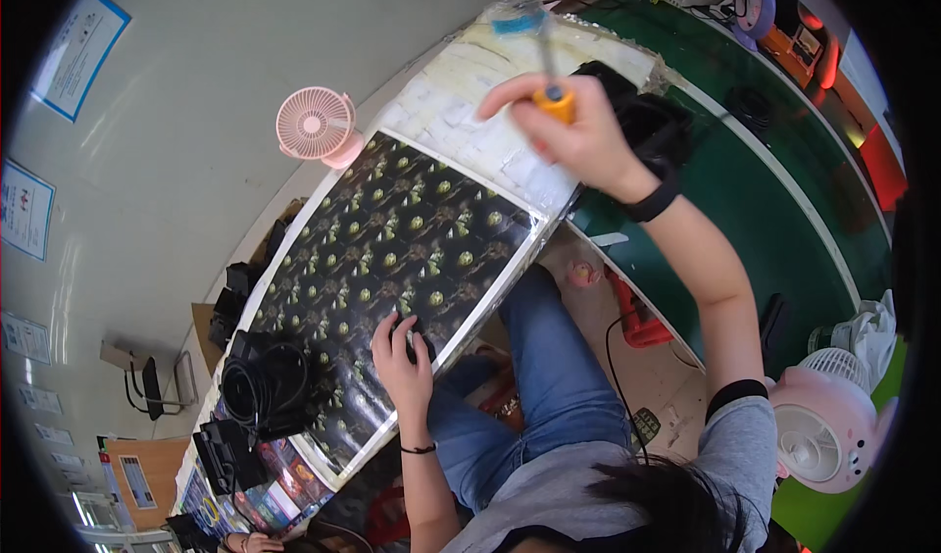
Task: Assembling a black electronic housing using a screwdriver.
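Right hand (585,133) gripping orange-handled tool (556,105), left hand (403,368) loosely spread, near edge of broad patterned mat (407,229)

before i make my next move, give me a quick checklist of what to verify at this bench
1. Grip on the orange-handled screwdriver: ok, the right hand holds it by the handle.
2. Screwdriver tip seated on anything: cannot tell, the shaft is blurred.
3. Left hand free of tools: ok, it is at the dark patterned mat with nothing visible in it.
4. Mat's left end unobstructed: not ok, a bundle of black cable overlaps it in this view.
5. Pink fan apart from both hands: ok, it stands by the mat's far corner.
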A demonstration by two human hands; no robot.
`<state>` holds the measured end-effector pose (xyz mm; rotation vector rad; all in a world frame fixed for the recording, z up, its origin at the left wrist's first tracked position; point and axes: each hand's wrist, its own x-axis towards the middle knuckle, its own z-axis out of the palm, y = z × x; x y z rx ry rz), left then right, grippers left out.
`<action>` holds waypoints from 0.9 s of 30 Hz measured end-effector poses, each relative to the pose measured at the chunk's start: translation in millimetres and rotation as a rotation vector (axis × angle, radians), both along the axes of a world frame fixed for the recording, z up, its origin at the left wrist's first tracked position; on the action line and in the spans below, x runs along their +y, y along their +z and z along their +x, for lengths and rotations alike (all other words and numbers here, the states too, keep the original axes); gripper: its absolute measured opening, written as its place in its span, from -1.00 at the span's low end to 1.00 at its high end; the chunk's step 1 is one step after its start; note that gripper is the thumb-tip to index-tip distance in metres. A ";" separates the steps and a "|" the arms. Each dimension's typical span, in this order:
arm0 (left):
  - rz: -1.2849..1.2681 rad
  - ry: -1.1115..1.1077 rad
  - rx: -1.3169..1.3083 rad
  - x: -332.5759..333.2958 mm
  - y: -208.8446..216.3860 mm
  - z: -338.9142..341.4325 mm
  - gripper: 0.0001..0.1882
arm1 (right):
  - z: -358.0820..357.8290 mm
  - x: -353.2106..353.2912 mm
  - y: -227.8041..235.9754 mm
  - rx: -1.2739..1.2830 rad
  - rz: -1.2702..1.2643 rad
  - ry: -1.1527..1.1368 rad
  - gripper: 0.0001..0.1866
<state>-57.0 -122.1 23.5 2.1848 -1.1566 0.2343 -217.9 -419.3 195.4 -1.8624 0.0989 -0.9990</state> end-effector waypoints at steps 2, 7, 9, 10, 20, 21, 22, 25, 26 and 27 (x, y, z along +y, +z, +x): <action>0.008 0.001 -0.018 0.4 0.2 0.5 -0.74 | 22.8 30.8 -1.5 0.073 0.115 0.146 -0.76; -0.048 -0.070 -0.069 -11.5 7.3 -8.3 -0.61 | 67.2 108.7 -11.1 0.020 0.030 0.384 -0.82; -0.121 -0.190 0.067 -22.6 9.7 -22.7 -0.49 | 75.7 129.3 -14.0 0.143 0.059 0.494 -0.81; -0.130 -0.272 0.119 -28.0 10.8 -32.5 -0.44 | 78.1 136.5 -15.2 0.232 0.079 0.543 -0.81; -0.181 -0.482 0.031 -56.9 28.8 -73.7 -0.25 | -21.5 60.0 -47.8 0.324 0.293 -0.335 -0.72; -0.157 -0.488 0.035 -59.6 28.1 -78.9 -0.25 | -31.9 49.2 -56.7 0.361 0.119 -0.519 -0.70; -0.141 -0.505 0.043 -62.2 26.7 -84.8 -0.26 | -40.5 39.8 -65.2 0.435 0.007 -0.738 -0.69; -0.079 -0.452 -0.006 -69.5 21.3 -107.0 -0.27 | -59.1 25.4 -85.1 0.542 0.065 -0.673 -0.68; -0.127 -0.424 0.007 -71.8 19.8 -114.7 -0.32 | -61.6 22.5 -87.9 0.480 0.241 -0.558 -0.67; -0.164 -0.397 0.053 -75.3 18.5 -120.8 -0.38 | -60.1 23.0 -92.5 0.424 0.309 -0.528 -0.66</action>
